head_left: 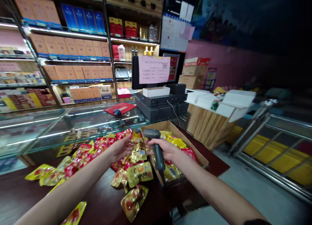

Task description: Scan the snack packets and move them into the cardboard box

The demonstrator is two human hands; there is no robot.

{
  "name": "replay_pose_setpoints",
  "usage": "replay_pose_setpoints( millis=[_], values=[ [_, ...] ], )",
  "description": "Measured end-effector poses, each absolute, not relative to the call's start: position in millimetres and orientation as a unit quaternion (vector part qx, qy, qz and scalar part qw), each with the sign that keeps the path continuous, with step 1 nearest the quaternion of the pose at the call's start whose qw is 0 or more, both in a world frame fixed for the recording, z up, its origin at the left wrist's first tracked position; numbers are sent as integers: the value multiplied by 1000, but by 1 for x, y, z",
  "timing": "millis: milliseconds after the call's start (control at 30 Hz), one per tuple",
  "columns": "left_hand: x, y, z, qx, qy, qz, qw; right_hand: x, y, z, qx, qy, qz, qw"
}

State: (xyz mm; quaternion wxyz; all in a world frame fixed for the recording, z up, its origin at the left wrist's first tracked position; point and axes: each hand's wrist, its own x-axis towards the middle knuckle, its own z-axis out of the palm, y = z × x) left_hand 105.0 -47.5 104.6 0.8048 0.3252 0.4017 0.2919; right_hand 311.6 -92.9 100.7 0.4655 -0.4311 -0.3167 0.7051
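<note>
My right hand [167,149] is wrapped round a dark grey handheld barcode scanner [159,156], its head pointing away from me and its handle hanging down. Facing it, my left hand [122,149] has its fingers at the edge of a shiny gold snack packet [138,152] and appears to hold it up, a barcode label showing on it. Below lie more packets, among them a flat gold packet [140,174] and a gold and red packet [134,202]. A heap of red and yellow packets [84,153] spreads to the left. An open cardboard box [201,156] under the scanner contains several packets.
Behind the dark red counter [97,199] runs a glass display case [80,116], with a red mouse pad [120,108] and a mouse on it. A monitor [135,72] stands over a black cash drawer [161,111]. A metal railing [264,134] rises at the right; stocked shelves line the back.
</note>
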Motion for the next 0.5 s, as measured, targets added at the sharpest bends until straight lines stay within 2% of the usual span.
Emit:
replay_pose_setpoints(
  millis=[267, 500],
  values=[
    [212, -50, 92, 331, 341, 164, 865, 419, -133, 97, -491, -275, 654, 506],
    [229, -47, 83, 325, 370, 173, 853, 443, -136, 94, -506, -249, 630, 534]
  ],
)
